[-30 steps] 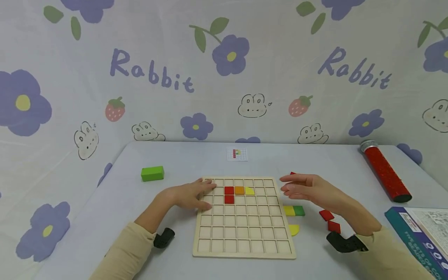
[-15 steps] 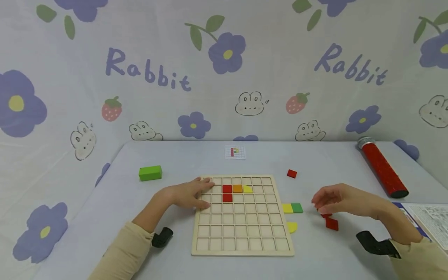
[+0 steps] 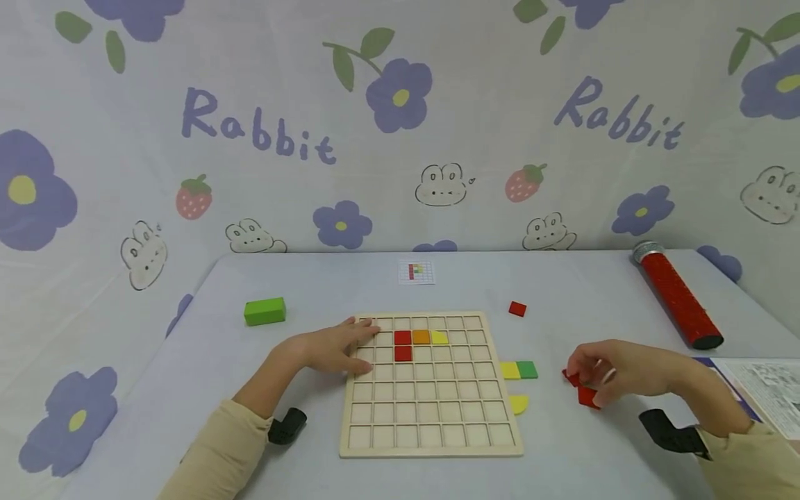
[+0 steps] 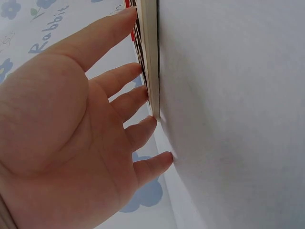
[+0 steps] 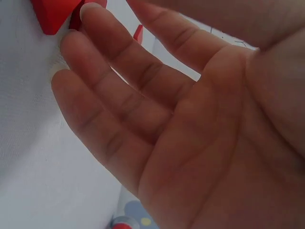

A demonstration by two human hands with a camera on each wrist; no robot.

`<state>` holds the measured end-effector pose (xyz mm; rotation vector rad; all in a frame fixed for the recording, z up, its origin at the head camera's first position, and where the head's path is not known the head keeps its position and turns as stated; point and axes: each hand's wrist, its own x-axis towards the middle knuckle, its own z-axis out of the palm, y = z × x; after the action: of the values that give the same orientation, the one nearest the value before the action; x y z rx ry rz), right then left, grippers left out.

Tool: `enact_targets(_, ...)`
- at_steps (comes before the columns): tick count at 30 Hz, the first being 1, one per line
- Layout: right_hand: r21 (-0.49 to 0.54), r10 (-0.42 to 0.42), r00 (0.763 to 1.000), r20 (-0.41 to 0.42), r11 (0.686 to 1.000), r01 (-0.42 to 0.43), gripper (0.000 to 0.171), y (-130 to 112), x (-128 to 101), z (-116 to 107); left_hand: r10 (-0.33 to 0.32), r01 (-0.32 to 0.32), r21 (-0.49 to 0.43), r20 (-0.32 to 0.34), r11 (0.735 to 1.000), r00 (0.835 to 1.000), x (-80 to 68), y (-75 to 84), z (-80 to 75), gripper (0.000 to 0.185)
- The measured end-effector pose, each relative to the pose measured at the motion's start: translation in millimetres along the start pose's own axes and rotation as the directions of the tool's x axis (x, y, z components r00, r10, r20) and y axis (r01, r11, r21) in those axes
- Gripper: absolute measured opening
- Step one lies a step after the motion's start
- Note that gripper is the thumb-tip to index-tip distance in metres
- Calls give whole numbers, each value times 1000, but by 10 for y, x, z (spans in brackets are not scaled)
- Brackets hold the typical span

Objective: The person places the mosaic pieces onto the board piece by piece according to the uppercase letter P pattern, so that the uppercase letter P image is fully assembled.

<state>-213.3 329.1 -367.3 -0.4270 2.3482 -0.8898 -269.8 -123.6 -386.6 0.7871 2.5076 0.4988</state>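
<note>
My left hand (image 3: 334, 347) rests with spread fingers on the left edge of a wooden grid board (image 3: 431, 456). In the left wrist view, the left fingers (image 4: 138, 131) lie along the board's side. Near the board's top left, two red square tiles (image 3: 403, 353), an orange tile (image 3: 421, 337) and a yellow tile (image 3: 440, 337) sit in cells. Right of the board, my right hand (image 3: 631, 371) reaches down over two red tiles (image 3: 586, 397), its thumb and fingers apart around them. The right wrist view shows fingertips beside a red tile (image 5: 55, 14); its contact with the thumb is hidden.
A yellow square (image 3: 510, 370), a green square (image 3: 528, 369) and a rounded yellow tile (image 3: 519, 403) lie beside the board. Behind are another red tile (image 3: 517, 308), a pattern card (image 3: 416, 272) and a green block (image 3: 265, 311). A red microphone-like tube (image 3: 680, 298) and a booklet (image 3: 765, 389) lie right.
My right hand has moved from the board's right edge, rightward and down to the two red tiles. The left hand stays on the board. The head view has shifted slightly.
</note>
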Motion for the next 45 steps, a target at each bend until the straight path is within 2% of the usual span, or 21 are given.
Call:
enact_targets(8, -94, 132, 990, -51, 986, -136, 57, -142, 57, 64, -12, 12, 5, -7, 1000, 1000, -27, -14, -4, 72)
enact_targets(12, -125, 146, 987, -72, 980, -154, 62, -164, 92, 97, -8, 8, -6, -10, 1000, 1000, -32, -11, -13, 72)
enact_targets(16, -137, 120, 987, -111, 981, -135, 58, -170, 134, 119, -2, 2, -10, -12, 1000, 1000, -34, -6, -24, 72)
enact_targets(22, -143, 26, 984, -176, 988, -51, 51, -176, 216, 151, -11, 11, -28, -12, 1000, 1000, -47, 3, -28, 72)
enact_targets(32, -173, -95, 965, -245, 984, 53, 43, -172, 301, 224, -1, 1, -20, -17, 1000, 1000, -41, -22, -12, 72)
enact_targets(36, -188, -102, 962, -254, 981, 54, 40, -176, 307, 238, -3, 3, -21, -16, 1000, 1000, -40, -29, -15, 72)
enact_targets(41, -189, -89, 963, -253, 981, 41, 27, -150, 252, 227, 8, -9, -9, -12, 1000, 1000, -14, -24, -4, 72)
enact_targets(45, -211, -105, 952, -287, 976, 44, 19, -144, 201, 204, 12, -12, 0, -11, 1000, 1000, 5, -4, 0, 71)
